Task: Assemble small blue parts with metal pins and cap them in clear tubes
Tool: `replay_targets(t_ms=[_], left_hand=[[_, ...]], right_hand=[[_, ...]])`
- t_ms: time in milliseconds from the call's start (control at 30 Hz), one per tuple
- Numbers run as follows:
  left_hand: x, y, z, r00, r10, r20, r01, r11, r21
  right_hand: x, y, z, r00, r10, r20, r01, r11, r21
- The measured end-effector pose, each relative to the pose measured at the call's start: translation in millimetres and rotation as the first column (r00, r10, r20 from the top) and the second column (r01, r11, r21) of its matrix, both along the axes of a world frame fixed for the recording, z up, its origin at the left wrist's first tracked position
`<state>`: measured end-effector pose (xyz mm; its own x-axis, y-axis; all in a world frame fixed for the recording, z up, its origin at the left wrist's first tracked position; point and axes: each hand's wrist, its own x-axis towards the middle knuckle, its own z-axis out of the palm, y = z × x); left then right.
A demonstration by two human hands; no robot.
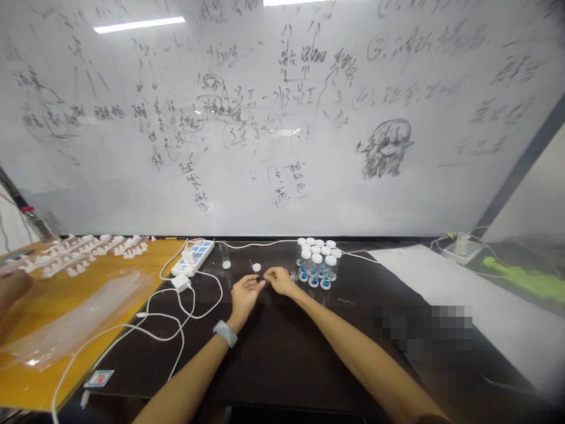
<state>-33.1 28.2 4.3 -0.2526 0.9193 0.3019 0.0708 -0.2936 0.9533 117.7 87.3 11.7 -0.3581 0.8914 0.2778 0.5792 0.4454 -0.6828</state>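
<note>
My left hand, with a band on its wrist, pinches a small dark piece too small to name. My right hand is closed in a pinch right beside it, its fingertips close to the same piece; what they hold I cannot make out. A thin pin-like bit sticks up by the left fingertips. Just beyond the hands lies a white cap. To the right stand several clear vials with white lids and blue contents. A clear tube with a white end is on the left.
A white power strip and loose white cables lie left of my hands. The orange tabletop holds plastic film and white parts. Another person's hand is at the far left. A whiteboard stands behind.
</note>
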Motion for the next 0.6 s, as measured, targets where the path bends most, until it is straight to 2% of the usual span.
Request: replay_targets(t_ms=[100, 167, 267, 433, 600], left_hand=[[9, -9, 6.6, 0.997, -0.070, -0.025, 0.071, 0.996, 0.062], [17, -17, 10.9, 0.990, -0.124, -0.072, 0.130, 0.988, 0.081], [28, -28, 13.6, 0.971, -0.186, -0.150, 0.200, 0.976, 0.085], [32, -34, 10.1, 0.935, -0.223, -0.275, 0.260, 0.960, 0.106], [30, -35, 9.0, 0.920, -0.209, -0.332, 0.264, 0.955, 0.133]], right_hand=[[21, -26, -0.5, 0.992, 0.031, -0.124, -0.037, 0.998, -0.052], [35, -44, 0.6, 0.911, 0.082, -0.405, -0.145, 0.981, -0.129], [49, -64, 2.6, 0.831, 0.062, -0.554, -0.173, 0.973, -0.151], [52, -78, -0.8, 0.878, -0.018, -0.479, -0.006, 0.999, -0.049], [50, -86, 1.6, 0.950, -0.055, -0.308, 0.108, 0.982, 0.156]])
